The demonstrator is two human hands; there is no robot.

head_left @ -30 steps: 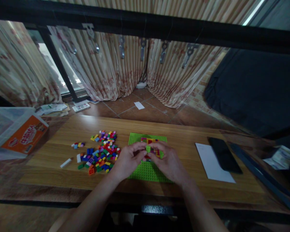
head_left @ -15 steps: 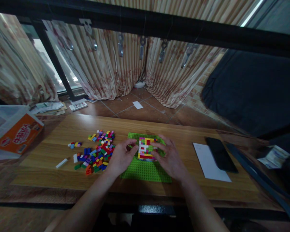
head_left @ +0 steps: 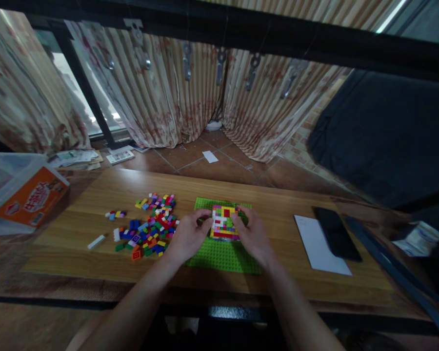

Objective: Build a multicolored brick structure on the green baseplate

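Note:
A low, multicoloured toy-brick structure (head_left: pixel 224 227) stands on a green studded baseplate (head_left: pixel 223 258), with a red patch and white bricks on top. My left hand (head_left: pixel 190 235) is at its left side, thumb and forefinger curled against the edge. From the right, my right hand (head_left: pixel 254 234) grips the structure, thumb on its top near the right edge and fingers around the far right corner. The fingers partly cover the structure's right side. Whether a small brick sits between my left fingertips cannot be made out.
Loose coloured bricks (head_left: pixel 149 229) lie heaped left of the baseplate, beside a white stick-like piece (head_left: pixel 96 242). A clear tub with an orange label (head_left: pixel 32 197) stands far left. On the right are white paper (head_left: pixel 320 243) and a black phone (head_left: pixel 336 234). A dark bar (head_left: pixel 219 24) crosses above.
My right hand's spread fingers have drawn in and closed on the structure's right side. The left hand's thumb and forefinger have come up against its left edge. The view has shifted slightly.

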